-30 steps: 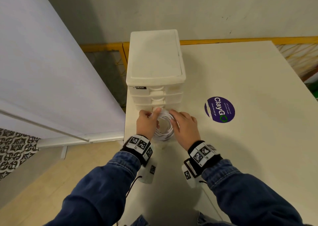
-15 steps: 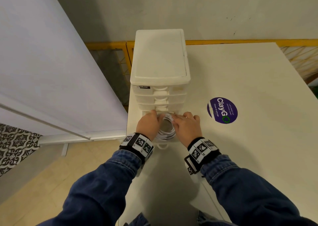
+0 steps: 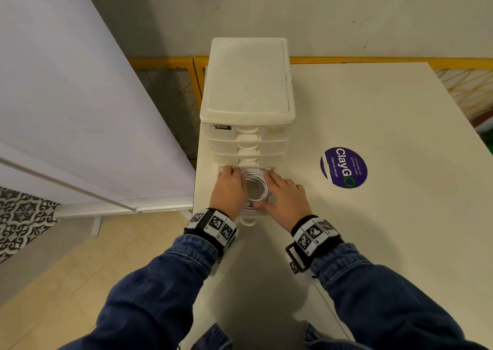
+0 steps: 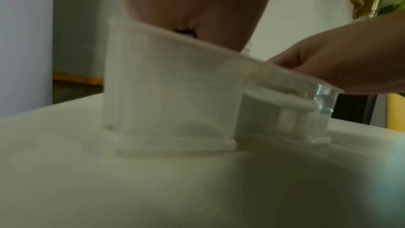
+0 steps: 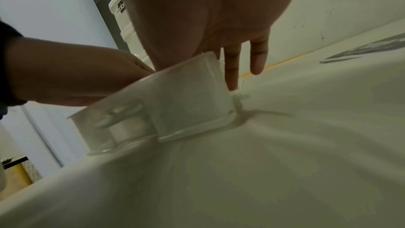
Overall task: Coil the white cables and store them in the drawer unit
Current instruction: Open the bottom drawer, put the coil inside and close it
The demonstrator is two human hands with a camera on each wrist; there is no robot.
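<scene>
A white drawer unit (image 3: 248, 83) stands at the table's back left, and its bottom drawer (image 3: 247, 220) is pulled out toward me. A coiled white cable (image 3: 250, 174) lies inside that drawer. My left hand (image 3: 229, 187) rests on the coil's left side and my right hand (image 3: 282, 192) on its right side, its thumb at the near edge. The right wrist view shows the translucent drawer (image 5: 186, 96) from outside, with straight fingers (image 5: 258, 55) beside it. From the left wrist, the drawer (image 4: 171, 93) hides the left fingers and the coil.
The white table (image 3: 373, 243) carries a round purple sticker (image 3: 343, 167) right of the drawers. Its left edge runs just beside the unit, with floor and a pale partition (image 3: 66, 96) beyond. A yellow rail (image 3: 373, 61) lines the back wall.
Both hands have moved forward and down with the coil, from just in front of the unit into the open bottom drawer. The left hand's pinch on the coil has flattened.
</scene>
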